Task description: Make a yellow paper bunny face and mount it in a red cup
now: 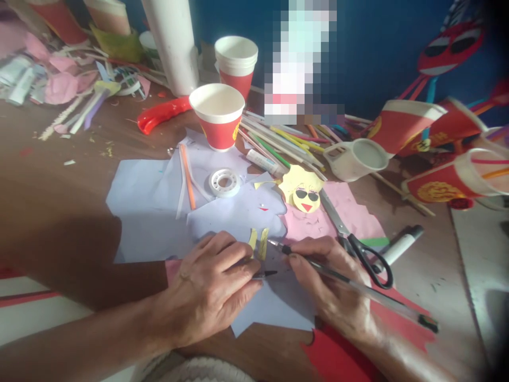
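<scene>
A clear-barrelled pen [382, 300] is gripped in my right hand [338, 281], its metal tip just beside two small yellow paper strips [263, 244]. My left hand [217, 286] rests palm down on the blue-grey paper [274, 307], fingers bent together. A dark, pointed piece [270, 274] like a pen cap sticks out from under those fingers; most of it is hidden. Beyond the right hand lies a yellow paper face [306, 196] with dark eyes and a red mouth, on pink paper [350, 209]. Black-handled scissors [371, 260] lie beside that hand.
Red-and-white paper cups [218, 119] stand behind the papers, near a white tape roll [225, 183] and a red-handled tool [163, 114]. Coloured sticks [278, 143], a white cup [358, 159] and a marker [401, 246] lie to the right. Paper scraps [63, 85] clutter the far left.
</scene>
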Available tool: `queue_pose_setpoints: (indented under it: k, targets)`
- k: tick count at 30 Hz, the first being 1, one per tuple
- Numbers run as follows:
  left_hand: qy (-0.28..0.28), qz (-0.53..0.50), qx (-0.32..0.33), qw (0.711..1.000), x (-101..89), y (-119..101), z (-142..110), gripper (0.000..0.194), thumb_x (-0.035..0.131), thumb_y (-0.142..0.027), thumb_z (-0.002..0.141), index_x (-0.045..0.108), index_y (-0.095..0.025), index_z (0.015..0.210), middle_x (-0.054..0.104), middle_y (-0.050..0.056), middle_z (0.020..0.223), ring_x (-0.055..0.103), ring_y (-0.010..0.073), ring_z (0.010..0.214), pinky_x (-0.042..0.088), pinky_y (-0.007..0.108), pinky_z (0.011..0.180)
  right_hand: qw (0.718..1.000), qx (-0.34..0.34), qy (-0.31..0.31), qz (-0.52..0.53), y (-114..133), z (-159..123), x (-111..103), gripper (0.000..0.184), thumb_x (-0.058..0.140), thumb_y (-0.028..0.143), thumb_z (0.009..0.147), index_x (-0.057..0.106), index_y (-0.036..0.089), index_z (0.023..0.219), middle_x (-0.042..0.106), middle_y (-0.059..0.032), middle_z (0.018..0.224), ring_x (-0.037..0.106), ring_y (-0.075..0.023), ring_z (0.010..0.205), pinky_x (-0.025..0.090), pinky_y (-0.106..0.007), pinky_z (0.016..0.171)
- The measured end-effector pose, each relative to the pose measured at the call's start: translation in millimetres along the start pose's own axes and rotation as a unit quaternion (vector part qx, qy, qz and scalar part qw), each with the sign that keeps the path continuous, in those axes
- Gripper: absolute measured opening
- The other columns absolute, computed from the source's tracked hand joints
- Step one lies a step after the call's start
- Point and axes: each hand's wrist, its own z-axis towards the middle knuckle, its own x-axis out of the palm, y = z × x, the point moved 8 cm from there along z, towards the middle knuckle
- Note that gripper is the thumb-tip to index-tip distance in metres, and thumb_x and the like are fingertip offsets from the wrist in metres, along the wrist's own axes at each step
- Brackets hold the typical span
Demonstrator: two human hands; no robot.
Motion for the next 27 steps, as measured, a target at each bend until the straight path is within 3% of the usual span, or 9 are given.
queue_pose_setpoints:
  k: [4,8,14,19,23,27]
  targets:
    - [-0.018,0.005,-0.001,1.0,-4.6,-1,-5,0.014,0.053,-0.017,0.088,0.065,-0.016,0.096,0.066,0.005,0.091,0.052,0.0188,0.083,0.045,0.035,0.075,0.995,0.053,-0.018,0.079,-13,-3,0,0.011,0.059,0.02,0.087,0.057,0.023,0.098,0.068,-0.0004,0.076,0.063,-0.0134,0.06,0.051,-0.023,0.055]
    - [-0.028,0.027,-0.001,0.999,-8.2,-6,-11,0.012,0.054,-0.016,0.088,0.065,-0.017,0.092,0.068,0.004,0.097,0.054,0.0196,0.087,0.045,0.036,0.077,0.992,0.047,-0.023,0.116,-13,-6,0,0.016,0.059,0.02,0.088,0.057,0.025,0.103,0.068,-0.0013,0.087,0.063,-0.0126,0.068,0.052,-0.023,0.061]
    - [-0.04,0.04,0.0,0.998,-11.2,-14,-17,0.012,0.054,-0.017,0.088,0.066,-0.018,0.091,0.069,0.003,0.102,0.057,0.0202,0.089,0.045,0.036,0.076,0.996,0.008,0.016,0.085,0,-6,0,0.019,0.056,0.022,0.089,0.056,0.025,0.107,0.069,-0.0025,0.09,0.066,-0.0138,0.073,0.052,-0.022,0.062]
    - [-0.038,-0.007,0.005,0.999,-18.9,-8,-15,0.016,0.052,-0.013,0.087,0.065,-0.019,0.094,0.068,0.005,0.1,0.06,0.0173,0.088,0.05,0.03,0.077,0.998,0.011,-0.014,0.065,3,-2,-1,0.012,0.057,0.019,0.086,0.056,0.022,0.098,0.072,-0.001,0.081,0.068,-0.0131,0.068,0.053,-0.02,0.058]
    - [-0.031,0.018,0.066,0.997,-27.3,-9,-4,0.016,0.052,-0.013,0.087,0.065,-0.019,0.092,0.068,0.006,0.095,0.062,0.0168,0.083,0.052,0.029,0.075,0.999,0.009,-0.045,0.012,4,1,-2,0.007,0.059,0.02,0.082,0.058,0.021,0.088,0.069,0.0007,0.066,0.064,-0.0132,0.052,0.049,-0.021,0.047]
    - [0.018,0.033,0.113,0.993,-18.0,-12,7,0.014,0.052,-0.013,0.087,0.065,-0.018,0.087,0.068,0.006,0.1,0.059,0.0205,0.089,0.051,0.035,0.075,0.998,-0.014,-0.054,-0.033,8,4,-4,0.003,0.061,0.018,0.079,0.061,0.02,0.08,0.068,0.0016,0.061,0.061,-0.0123,0.047,0.048,-0.02,0.045]
